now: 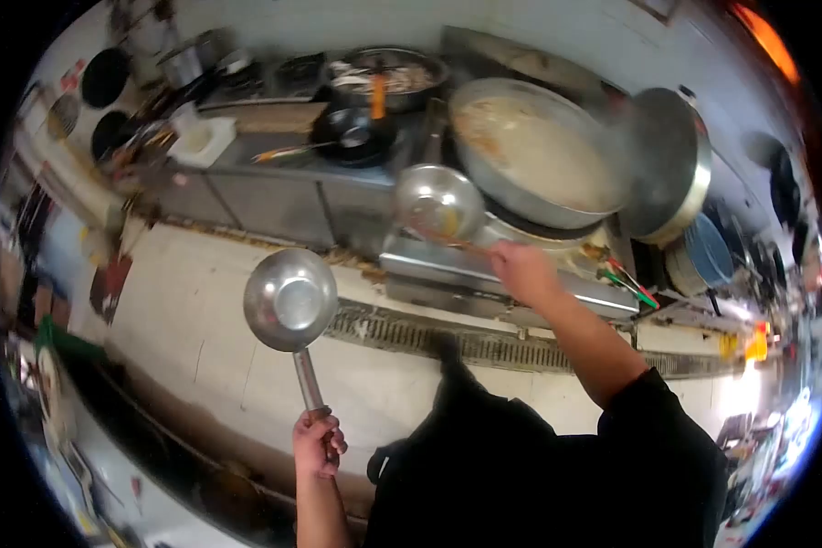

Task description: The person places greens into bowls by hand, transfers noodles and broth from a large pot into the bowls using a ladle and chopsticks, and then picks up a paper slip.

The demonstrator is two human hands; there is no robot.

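Steel long-handled ladle (pixel 289 301) gripped empty in left hand (pixel 318 443), second round steel ladle (pixel 438 203) clasped by right hand (pixel 523 271), not yet dipped into wide steel wok (pixel 534 155).

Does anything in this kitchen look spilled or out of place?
Yes. Crumbs and grime line the stove's front edge above the floor drain grate. The big wok looks smeared with residue. Each hand, left and right, holds a ladle level.

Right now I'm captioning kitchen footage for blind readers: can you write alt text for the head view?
A person's left hand holds a steel ladle over the floor, while the right hand holds a second ladle beside a large wok on the stove. A round lid leans beside it.
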